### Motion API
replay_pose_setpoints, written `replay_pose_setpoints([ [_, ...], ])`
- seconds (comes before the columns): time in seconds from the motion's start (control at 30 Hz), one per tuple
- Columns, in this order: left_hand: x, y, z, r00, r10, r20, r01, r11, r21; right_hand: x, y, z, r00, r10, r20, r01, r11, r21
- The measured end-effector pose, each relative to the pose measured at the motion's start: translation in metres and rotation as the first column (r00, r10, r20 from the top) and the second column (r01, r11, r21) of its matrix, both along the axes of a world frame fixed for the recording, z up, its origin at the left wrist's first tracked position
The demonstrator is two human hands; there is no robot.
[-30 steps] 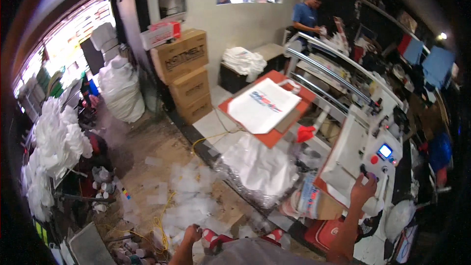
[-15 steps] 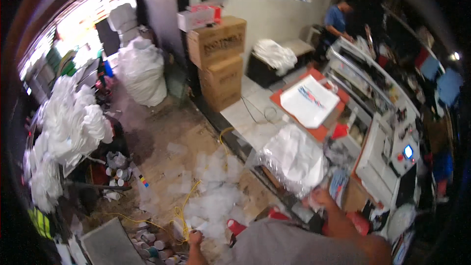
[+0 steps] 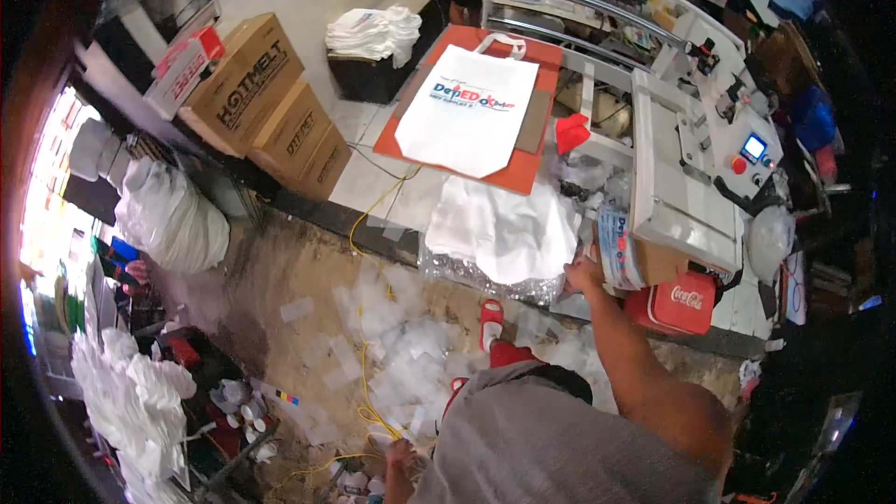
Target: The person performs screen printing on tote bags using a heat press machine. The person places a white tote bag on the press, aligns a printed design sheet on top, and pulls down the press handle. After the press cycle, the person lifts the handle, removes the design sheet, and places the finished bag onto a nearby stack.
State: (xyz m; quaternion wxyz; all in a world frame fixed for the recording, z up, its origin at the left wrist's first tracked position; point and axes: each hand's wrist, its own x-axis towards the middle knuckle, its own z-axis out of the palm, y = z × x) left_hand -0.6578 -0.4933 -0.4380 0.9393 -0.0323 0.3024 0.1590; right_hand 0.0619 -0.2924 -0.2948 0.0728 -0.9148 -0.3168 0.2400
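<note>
My right hand (image 3: 583, 275) is at the right edge of a stack of white cloth bags (image 3: 504, 229) in clear plastic wrap (image 3: 448, 263). Beside it lies a pile of printed sheets (image 3: 616, 247) with blue and red lettering. Whether its fingers grip anything is too small to tell. My left hand (image 3: 399, 453) hangs low over the floor with its fingers curled, and no object shows in it. Beyond the stack, a white tote bag (image 3: 467, 112) with a blue and red print lies flat on an orange board (image 3: 387, 135), handles pointing away.
To the right stand a white press machine (image 3: 686, 177) with a small screen and a red cooler box (image 3: 677, 303). Cardboard boxes (image 3: 247, 84) are stacked at the left. A yellow cord (image 3: 364, 364) crosses floor strewn with translucent sheets (image 3: 411, 355). White bags (image 3: 135, 401) hang lower left.
My view has swung right and down, toward the orange board and machine. My right hand stays by the white stack's edge. My left hand still hangs low.
</note>
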Motion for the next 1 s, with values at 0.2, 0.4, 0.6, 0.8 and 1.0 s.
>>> replay_pose_setpoints([
  [0.2, 0.013, 0.116, 0.048, 0.274, -0.019, -0.962, 0.538, 0.832, 0.137, 0.028, 0.065, -0.070, 0.986, -0.128, 0.109, 0.122, 0.990, 0.065],
  [0.4, 0.189, 0.272, 0.151, 0.095, 0.343, -0.935, 0.928, 0.308, 0.207, 0.045, 0.135, -0.058, 0.956, -0.288, 0.064, 0.193, 0.773, 0.604],
  [0.6, 0.421, 0.473, 0.285, 0.545, 0.549, -0.634, 0.822, -0.198, 0.534, 0.027, 0.200, 0.095, 0.985, 0.015, 0.170, -0.151, 0.538, 0.829],
  [0.8, 0.580, 0.614, 0.310, 0.805, 0.461, -0.374, 0.592, -0.579, 0.560, -0.007, 0.266, 0.141, 0.940, 0.202, 0.274, -0.339, 0.634, 0.695],
  [1.0, 0.637, 0.666, 0.280, 0.878, 0.379, -0.294, 0.475, -0.769, 0.428, -0.022, 0.268, 0.121, 0.945, 0.172, 0.277, -0.306, 0.759, 0.575],
])
